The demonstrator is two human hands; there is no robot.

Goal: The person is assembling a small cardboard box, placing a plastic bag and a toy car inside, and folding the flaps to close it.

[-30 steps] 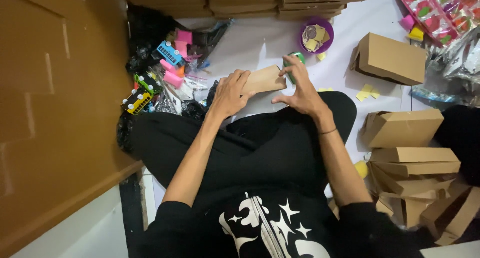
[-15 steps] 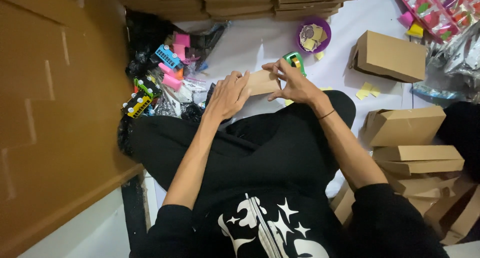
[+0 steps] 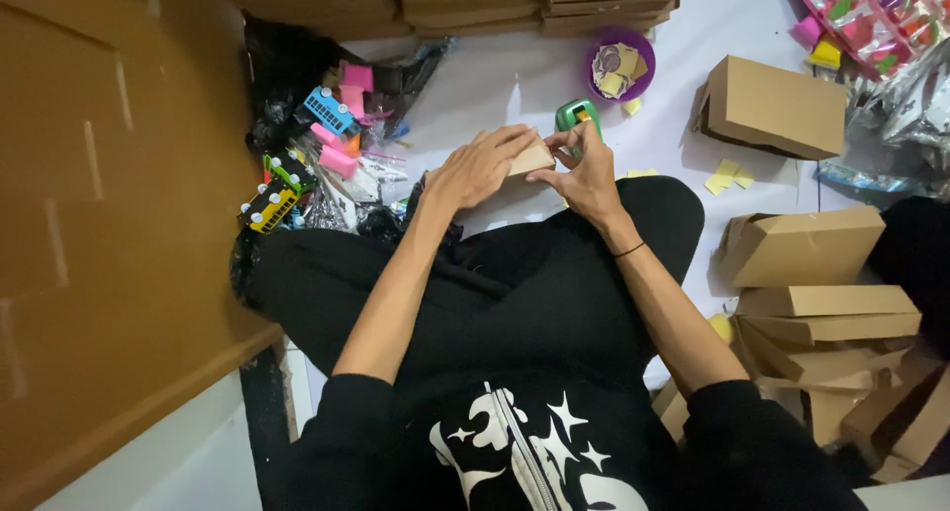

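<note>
Both hands, left hand [image 3: 482,165] and right hand [image 3: 586,172], pinching a small cardboard box [image 3: 529,159] (half hidden); could slip, crush, or dent under uneven pressure.

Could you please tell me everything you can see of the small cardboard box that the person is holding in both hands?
The small cardboard box is plain brown, unprinted card, seemingly closed. It is held above the white floor sheet, in front of the person's crossed legs, tilted slightly. The left hand covers most of its left part with fingers spread over the top; the right hand pinches its right end. Only that end shows. A green tape dispenser lies just behind it.
</note>
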